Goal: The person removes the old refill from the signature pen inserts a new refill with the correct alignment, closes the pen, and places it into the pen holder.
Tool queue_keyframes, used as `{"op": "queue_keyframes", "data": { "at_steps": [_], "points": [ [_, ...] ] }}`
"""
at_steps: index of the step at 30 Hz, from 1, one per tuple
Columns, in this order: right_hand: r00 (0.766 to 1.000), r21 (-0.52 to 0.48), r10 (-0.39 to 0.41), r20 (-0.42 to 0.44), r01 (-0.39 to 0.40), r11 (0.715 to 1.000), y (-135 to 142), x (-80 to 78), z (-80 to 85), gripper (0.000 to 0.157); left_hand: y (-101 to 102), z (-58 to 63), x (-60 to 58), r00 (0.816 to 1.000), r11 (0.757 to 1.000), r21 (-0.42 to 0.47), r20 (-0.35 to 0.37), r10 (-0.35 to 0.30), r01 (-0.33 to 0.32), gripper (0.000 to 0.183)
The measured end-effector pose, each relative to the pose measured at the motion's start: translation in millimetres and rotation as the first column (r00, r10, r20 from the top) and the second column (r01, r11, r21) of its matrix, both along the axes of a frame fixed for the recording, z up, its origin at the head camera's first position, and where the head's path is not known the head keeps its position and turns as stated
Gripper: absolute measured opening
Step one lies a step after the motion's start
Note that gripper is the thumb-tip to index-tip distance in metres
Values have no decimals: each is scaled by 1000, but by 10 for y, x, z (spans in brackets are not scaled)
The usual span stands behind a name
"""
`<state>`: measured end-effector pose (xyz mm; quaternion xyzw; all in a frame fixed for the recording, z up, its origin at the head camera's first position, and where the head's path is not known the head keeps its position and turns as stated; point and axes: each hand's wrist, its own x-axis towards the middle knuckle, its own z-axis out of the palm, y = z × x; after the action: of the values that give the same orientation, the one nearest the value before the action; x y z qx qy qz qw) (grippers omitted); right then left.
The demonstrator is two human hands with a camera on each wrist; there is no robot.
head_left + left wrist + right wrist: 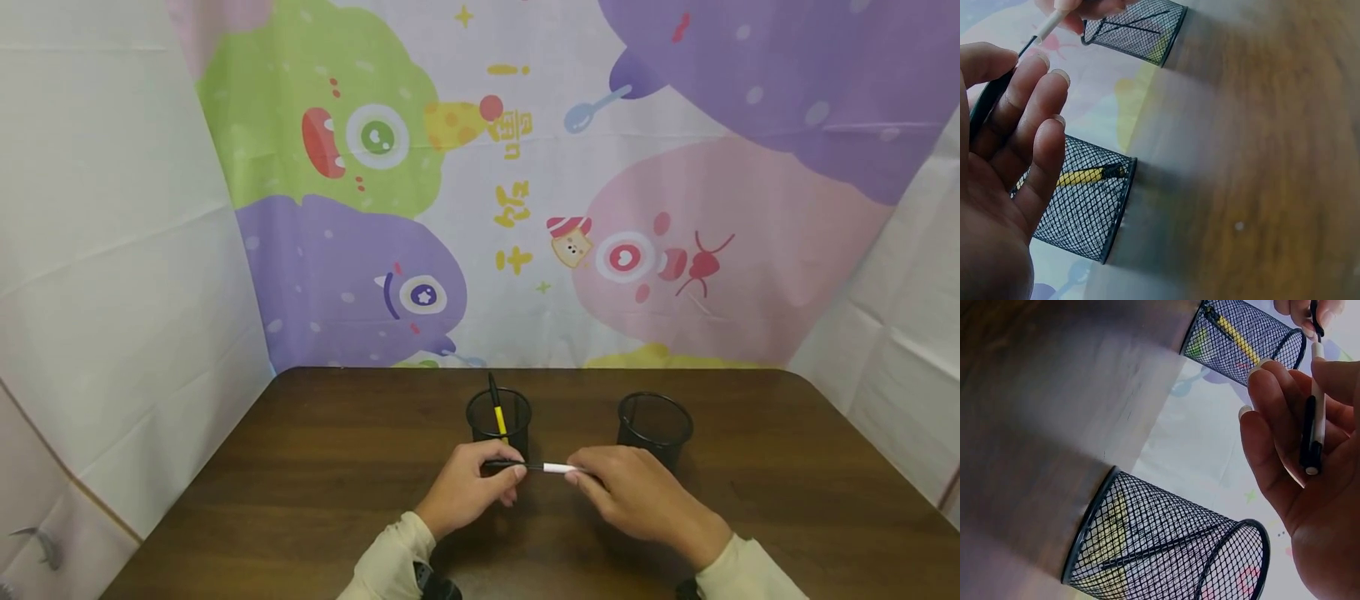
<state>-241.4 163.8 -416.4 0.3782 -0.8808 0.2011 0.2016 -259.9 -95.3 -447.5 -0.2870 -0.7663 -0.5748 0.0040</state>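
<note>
Above the table, my left hand [468, 483] pinches a black pen part [990, 97] between thumb and index finger. A thin dark rod [534, 467] runs from it to the open end of a white pen barrel [557, 468]. My right hand [637, 492] holds that barrel, its black clip [1308, 428] lying along the palm side. The two pieces point at each other in line, with the rod bridging the gap. Behind the left hand stands a black mesh pen cup [519, 440] holding a yellow-and-black pen [500, 419].
A second black mesh cup [654, 437] stands behind my right hand; a thin dark line [1160, 550] shows through its mesh, possibly a slim stick inside. Both cups are on the brown wooden table [337, 467]. A cartoon-printed cloth [517, 317] hangs behind the table's far edge.
</note>
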Motion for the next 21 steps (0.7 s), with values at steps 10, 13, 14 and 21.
{"op": "queue_keyframes", "data": {
  "at_steps": [10, 13, 14, 21],
  "points": [
    [1000, -7, -4, 9, 4, 1000, 11, -9, 9, 5, -37, 4, -14, 1000, 999, 38, 17, -6, 5, 13],
    [1000, -27, 1, 17, -1, 1000, 20, -14, 12, 4, -48, 14, -13, 1000, 999, 53, 18, -5, 4, 14],
    [1000, -35, 4, 21, -4, 999, 24, -16, 12, 4, -51, 17, -14, 1000, 998, 57, 18, -7, 6, 15],
    [997, -97, 35, 69, -28, 995, 52, -35, 14, 9, -75, 16, -32, 999, 998, 54, 30, -13, 12, 21]
  ]
}}
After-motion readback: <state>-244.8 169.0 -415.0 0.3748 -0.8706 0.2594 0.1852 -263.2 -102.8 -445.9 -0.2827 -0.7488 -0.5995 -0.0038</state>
